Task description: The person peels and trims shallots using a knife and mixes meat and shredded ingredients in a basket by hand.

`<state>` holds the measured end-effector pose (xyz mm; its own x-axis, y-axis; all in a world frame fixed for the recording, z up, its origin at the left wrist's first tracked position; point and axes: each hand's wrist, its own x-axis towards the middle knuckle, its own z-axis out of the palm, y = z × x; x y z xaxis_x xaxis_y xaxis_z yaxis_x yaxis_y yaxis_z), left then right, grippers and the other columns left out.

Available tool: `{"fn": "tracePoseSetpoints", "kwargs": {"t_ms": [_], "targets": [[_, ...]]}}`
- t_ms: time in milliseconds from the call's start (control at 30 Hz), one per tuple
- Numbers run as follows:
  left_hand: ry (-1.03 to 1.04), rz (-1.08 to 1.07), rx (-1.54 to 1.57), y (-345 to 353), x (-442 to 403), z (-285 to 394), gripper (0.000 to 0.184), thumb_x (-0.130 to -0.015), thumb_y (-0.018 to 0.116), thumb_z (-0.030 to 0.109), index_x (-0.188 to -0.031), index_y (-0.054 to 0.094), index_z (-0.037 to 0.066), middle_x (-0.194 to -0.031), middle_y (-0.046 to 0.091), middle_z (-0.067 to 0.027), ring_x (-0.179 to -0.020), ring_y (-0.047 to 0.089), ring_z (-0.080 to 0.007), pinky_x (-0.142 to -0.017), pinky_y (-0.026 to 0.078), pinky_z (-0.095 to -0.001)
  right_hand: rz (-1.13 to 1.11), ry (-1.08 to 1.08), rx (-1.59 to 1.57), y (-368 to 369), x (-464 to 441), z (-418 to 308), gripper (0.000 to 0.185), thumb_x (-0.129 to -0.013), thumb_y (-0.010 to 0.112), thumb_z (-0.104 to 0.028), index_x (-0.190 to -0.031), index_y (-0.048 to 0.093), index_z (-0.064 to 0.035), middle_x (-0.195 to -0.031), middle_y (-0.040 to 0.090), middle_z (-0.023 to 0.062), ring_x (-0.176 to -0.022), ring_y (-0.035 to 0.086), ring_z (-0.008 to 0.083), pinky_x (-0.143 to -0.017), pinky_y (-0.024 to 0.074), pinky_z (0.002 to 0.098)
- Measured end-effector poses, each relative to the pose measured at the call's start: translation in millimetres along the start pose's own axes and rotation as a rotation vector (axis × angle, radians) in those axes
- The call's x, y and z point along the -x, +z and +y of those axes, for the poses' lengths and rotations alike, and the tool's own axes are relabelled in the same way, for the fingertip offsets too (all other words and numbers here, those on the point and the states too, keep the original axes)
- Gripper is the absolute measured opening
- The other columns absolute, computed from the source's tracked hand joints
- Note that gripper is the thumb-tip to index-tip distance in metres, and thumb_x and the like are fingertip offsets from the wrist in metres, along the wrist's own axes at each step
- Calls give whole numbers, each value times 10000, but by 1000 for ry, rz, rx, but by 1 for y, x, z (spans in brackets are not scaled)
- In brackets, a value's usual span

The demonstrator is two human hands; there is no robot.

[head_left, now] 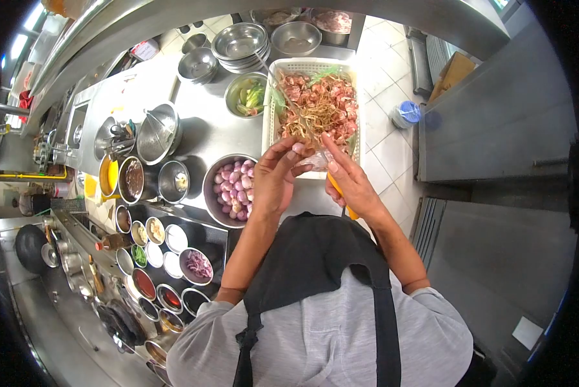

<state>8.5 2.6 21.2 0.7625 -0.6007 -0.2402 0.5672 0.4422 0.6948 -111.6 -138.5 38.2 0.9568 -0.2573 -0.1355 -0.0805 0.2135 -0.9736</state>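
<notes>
My left hand [275, 173] pinches a small pinkish shallot [298, 148] between thumb and fingers. Close beside it, my right hand [357, 186] is wrapped round the yellow handle of a knife [335, 184]; its blade is hard to make out between the hands. Both hands are over the near end of a white plastic basket [268, 122]. Reddish unpeeled shallots [335, 97] with dry, stringy roots fill this basket. To the left of my left hand, a steel bowl [209, 209] holds many smooth purple-pink shallots [234, 188].
A bowl of cut greens [251, 97] and stacked steel bowls [239, 44] stand behind on the steel counter [202, 116]. Several small containers of sauces and chopped food are at lower left. A shelf edge [289, 8] runs overhead; steel cabinets [496, 116] are on the right.
</notes>
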Motion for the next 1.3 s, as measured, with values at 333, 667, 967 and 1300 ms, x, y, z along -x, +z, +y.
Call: {"fn": "tracePoseSetpoints", "kwargs": {"t_ms": [333, 667, 967, 1300], "targets": [[147, 22, -174, -8, -1, -12, 264, -917, 687, -29, -1179, 653, -31, -1130, 698, -118, -1041, 676, -200, -908, 561, -317, -141, 35, 34, 6, -1, 1, 578, -1086, 404, -354, -1602, 264, -134, -624, 411, -30, -537, 412, 54, -458, 367, 206], [69, 102, -95, -8, -3, -7, 320, -928, 682, -4, -1241, 621, -35, -1102, 706, -132, -950, 701, -201, -753, 568, -293, 63, -50, 70, 2, -8, 10, 565, -1086, 396, -429, -1580, 338, -161, -630, 431, -28, -525, 404, 49, -468, 368, 201], [126, 12, -88, -13, -6, -13, 279, -936, 688, 22, -1202, 631, -40, -1105, 700, -134, -957, 702, -221, -876, 596, -350, 76, 140, 50, -1, -4, 6, 593, -1083, 395, -449, -1582, 323, -137, -657, 455, -12, -525, 414, 53, -480, 372, 206], [125, -22, -148, -18, -7, -23, 217, -922, 694, -9, -1135, 660, -29, -1087, 711, -95, -988, 679, -160, -874, 551, -304, -86, -83, 162, 0, -7, 20, 591, -1061, 476, -347, -1585, 315, -126, -682, 455, -31, -558, 448, 57, -476, 383, 210]]}}
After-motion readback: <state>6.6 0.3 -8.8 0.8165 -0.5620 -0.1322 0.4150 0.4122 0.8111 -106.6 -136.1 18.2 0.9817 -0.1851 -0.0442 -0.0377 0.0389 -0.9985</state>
